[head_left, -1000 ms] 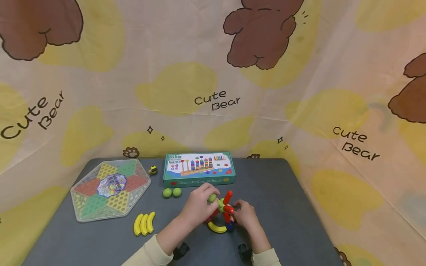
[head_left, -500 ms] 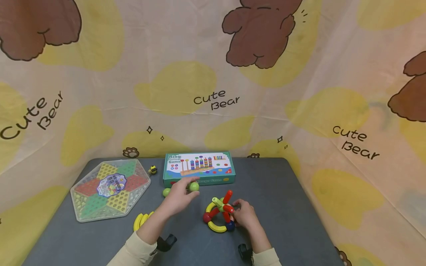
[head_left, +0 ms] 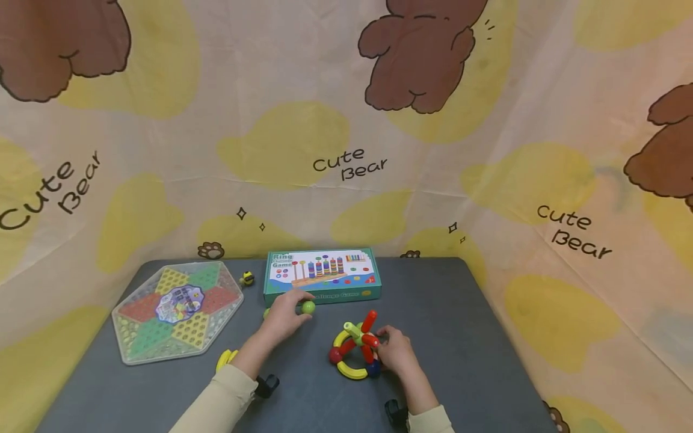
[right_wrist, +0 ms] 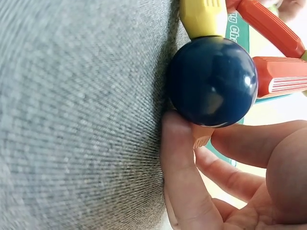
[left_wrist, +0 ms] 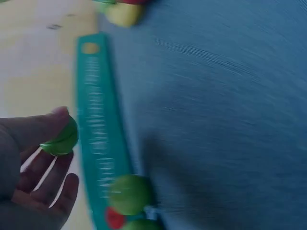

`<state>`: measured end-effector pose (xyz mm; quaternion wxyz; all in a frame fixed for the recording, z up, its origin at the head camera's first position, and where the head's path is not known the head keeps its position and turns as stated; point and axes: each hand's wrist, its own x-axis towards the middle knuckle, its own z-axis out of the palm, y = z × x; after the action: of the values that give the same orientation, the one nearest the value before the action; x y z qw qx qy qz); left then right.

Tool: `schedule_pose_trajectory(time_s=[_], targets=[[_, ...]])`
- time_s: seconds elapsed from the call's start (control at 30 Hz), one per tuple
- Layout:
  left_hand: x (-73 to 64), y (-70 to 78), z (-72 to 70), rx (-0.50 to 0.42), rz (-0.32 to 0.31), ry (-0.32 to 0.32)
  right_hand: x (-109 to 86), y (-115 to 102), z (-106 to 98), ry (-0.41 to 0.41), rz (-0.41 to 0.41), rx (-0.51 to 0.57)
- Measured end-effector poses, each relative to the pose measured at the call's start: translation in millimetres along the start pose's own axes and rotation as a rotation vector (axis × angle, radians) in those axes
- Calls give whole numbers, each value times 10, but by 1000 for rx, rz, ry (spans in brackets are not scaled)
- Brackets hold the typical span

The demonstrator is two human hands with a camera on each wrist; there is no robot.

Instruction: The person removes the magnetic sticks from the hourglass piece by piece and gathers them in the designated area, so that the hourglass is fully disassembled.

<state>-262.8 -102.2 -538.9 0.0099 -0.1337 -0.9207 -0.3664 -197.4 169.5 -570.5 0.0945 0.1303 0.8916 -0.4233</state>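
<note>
My left hand (head_left: 284,316) pinches a green ball (left_wrist: 67,139) between thumb and fingers, above the table near the box. In the left wrist view two more green balls (left_wrist: 129,194) lie below, by the box's side; in the head view the hand mostly hides them. A toy structure (head_left: 352,374) of yellow curved sticks, red rods and coloured balls stands on the table, a pale green rod (head_left: 352,329) sticking up at its top. My right hand (head_left: 397,352) grips its right side by the dark blue ball (right_wrist: 213,81), fingers around a short orange piece (right_wrist: 201,135).
A teal Ring Challenge Game box (head_left: 323,296) lies at the back. To the left is a hexagonal checkers board (head_left: 211,340) in clear plastic, with a small bee figure (head_left: 247,278) beside it. Yellow curved sticks (head_left: 224,359) are partly behind the left arm.
My left hand has moved left and back from the structure, carrying a green ball toward the two others by the box. The right hand has stayed at the structure.
</note>
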Motion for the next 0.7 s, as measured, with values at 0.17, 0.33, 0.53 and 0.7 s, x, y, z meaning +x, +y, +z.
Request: schedule_pose_trajectory(time_s=[0.17, 0.33, 0.53, 0.7], targets=[[51, -159, 151, 97, -7, 4, -6, 9, -5, -2, 2, 13], [57, -238, 197, 222, -5, 44, -4, 8, -7, -7, -14, 5], [64, -290, 215, 207, -10, 54, -10, 5, -10, 0, -15, 4], [60, -322, 203, 187, -33, 51, -6, 11, -22, -1, -14, -4]])
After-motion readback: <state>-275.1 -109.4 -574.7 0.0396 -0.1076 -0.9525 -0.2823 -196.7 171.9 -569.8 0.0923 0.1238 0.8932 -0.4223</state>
